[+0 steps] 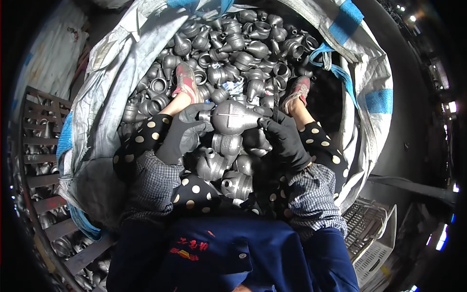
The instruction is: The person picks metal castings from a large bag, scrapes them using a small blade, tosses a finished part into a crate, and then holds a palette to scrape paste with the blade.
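1. while the person's feet rest among the loose parts inside a big white sack (372, 70), one rounded grey casting (235, 118) is up between the two gloved hands, just above the pile (243, 41) and roughly between the knees.
2. the left hand (187, 129) is curled loosely, its fingertips and thumb closed about the short neck at the casting's left end; from here i see a gap between palm and thumb.
3. the right hand (287, 138) is narrower, pinching the tapered end on the other side, fingers above and thumb below. a dark strip (276, 97) stands just past it; whether the hand holds that too, i cannot tell.
4. the casting lies sideways, a raised cross-shaped seam facing up. i'd judge the step in hand to be handling or looking over this single piece.
5. below it sit more castings, one with its open neck upward (210, 165), another showing a round hole (237, 185).
6. to my mind, the next move calls for a firm two-ended hold, since the body looks smooth and heavy, and for turning or lowering it without knocking the pieces beneath.
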Motion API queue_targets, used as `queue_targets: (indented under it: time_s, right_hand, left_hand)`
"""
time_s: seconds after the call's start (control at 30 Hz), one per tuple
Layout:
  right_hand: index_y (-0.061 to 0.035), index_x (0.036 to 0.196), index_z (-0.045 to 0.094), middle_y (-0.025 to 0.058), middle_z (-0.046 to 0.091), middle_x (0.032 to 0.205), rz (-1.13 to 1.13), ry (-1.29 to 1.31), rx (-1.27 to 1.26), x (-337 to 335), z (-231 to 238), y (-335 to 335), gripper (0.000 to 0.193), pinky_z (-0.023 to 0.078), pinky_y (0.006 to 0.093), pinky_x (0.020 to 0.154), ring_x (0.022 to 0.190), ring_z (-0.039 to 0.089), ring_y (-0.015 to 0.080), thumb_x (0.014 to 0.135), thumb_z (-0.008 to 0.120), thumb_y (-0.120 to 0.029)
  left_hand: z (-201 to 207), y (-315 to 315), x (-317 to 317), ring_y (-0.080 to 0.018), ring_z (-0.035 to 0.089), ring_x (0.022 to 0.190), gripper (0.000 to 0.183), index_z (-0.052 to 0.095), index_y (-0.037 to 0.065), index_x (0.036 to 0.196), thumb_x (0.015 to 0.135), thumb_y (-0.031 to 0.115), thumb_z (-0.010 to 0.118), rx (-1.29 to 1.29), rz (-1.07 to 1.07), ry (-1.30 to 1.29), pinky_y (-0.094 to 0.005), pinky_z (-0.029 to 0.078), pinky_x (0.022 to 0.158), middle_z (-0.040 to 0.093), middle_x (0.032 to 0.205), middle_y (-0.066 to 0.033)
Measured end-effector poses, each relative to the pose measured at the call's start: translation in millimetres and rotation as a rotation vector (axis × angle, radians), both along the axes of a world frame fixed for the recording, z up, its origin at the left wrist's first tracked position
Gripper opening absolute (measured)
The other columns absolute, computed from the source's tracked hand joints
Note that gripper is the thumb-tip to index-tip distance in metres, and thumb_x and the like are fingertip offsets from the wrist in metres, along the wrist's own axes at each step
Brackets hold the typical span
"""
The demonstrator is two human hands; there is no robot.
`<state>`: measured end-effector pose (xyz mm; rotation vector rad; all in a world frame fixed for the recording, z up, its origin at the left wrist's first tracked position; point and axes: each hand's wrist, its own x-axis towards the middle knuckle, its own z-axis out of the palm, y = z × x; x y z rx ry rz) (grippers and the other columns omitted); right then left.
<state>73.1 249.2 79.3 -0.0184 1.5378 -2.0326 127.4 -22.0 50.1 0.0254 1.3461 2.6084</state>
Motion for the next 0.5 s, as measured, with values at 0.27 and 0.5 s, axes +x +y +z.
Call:
queue_targets:
  time_s: [0.27, 0.5]
  right_hand:
    - [0.0051, 0.119, 0.055, 0.0060, 0.064, 0.096, 0.061, 0.081, 0.043, 3.1, 4.9, -2.9, 0.034, 0.044, 0.0211, 0.070, 0.080, 0.056, 0.0075, 0.087, 0.056, -0.007]
    - [0.0052, 0.117, 0.055, 0.0044, 0.064, 0.086, 0.071, -0.075, -0.099, 3.4, 0.4, 2.8, 0.034, 0.046, 0.0195, 0.059, 0.070, 0.058, 0.0060, 0.085, 0.059, -0.007]
  left_hand:
    - [13.1, 1.5, -0.8, -0.0130, 0.063, 0.089, 0.043, 0.052, -0.002, 0.120, 0.079, -0.002, 0.066, -0.042, 0.082, -0.021, -0.0237, 0.054, 0.077, 0.056, 0.119, -0.0121]
    - [13.5, 4.6, -2.4, -0.0182, 0.059, 0.106, 0.043, 0.049, -0.005, 0.124, 0.083, -0.003, 0.060, -0.078, 0.085, 0.118, -0.0279, 0.053, 0.086, 0.055, 0.122, -0.0143]
